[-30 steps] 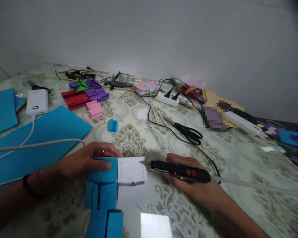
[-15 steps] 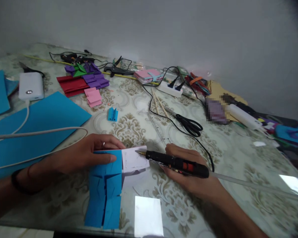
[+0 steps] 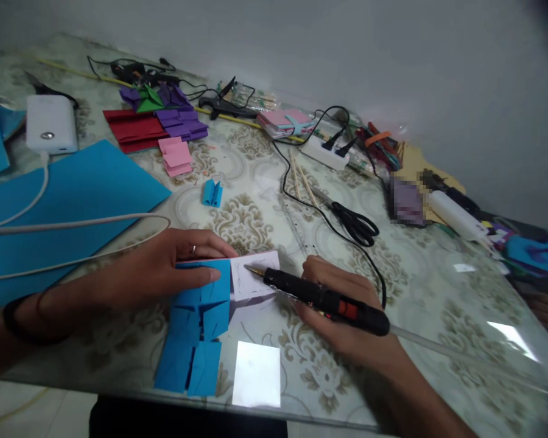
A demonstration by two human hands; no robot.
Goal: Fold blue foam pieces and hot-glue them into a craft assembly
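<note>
My left hand [image 3: 164, 264] pinches the top edge of a folded blue paper piece [image 3: 182, 359], thumb on the front and fingers behind. A white paper flap [image 3: 256, 286] with thin dark marks or strands on it sticks out to the right of the blue part. My right hand [image 3: 354, 347] is closed around a black hot glue pen [image 3: 319, 295] with a red switch. The pen's metal tip lies over the white flap, on it or just above it; I cannot tell. A translucent stick [image 3: 438, 347] trails from the pen's rear end.
Blue sheets [image 3: 91, 182], a white power bank [image 3: 52, 125] and its cable lie left. Small folded papers [image 3: 212, 193] sit farther back. Black-handled scissors [image 3: 356, 224], wooden sticks [image 3: 304, 176], a black cord and a power strip [image 3: 324, 152] lie beyond my right hand.
The glue pen's tip has shifted left across the white flap. My view has tilted and moved, bringing the table's front edge into sight. Both hands keep their hold.
</note>
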